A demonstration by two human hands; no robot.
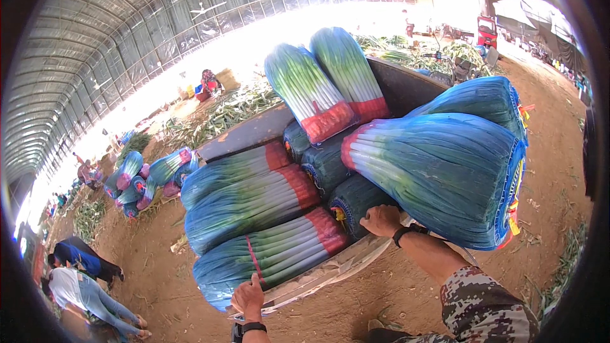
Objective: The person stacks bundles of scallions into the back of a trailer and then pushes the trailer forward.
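Several long bundles of leeks in blue-and-red mesh sacks lie in an open cart with a pale side board (pixel 318 282). My left hand (pixel 248 297) rests at that near board, fingers bent over its edge, beside the nearest leek sack (pixel 279 251) with a pink tie around it. My right hand (pixel 382 221) is closed at the same board further right, next to a dark green sack end (pixel 357 200). Over the right wrist leans a large leek sack (pixel 438 174), jutting past the cart's right end. What lies under my fingers is partly hidden.
Two leek sacks (pixel 311 92) are stacked at the cart's far side board (pixel 248 130). More sacks (pixel 149 178) lie on the dirt floor at left. People (pixel 95 295) are at lower left. Loose leeks (pixel 222 114) and a red vehicle (pixel 487 32) stand beyond.
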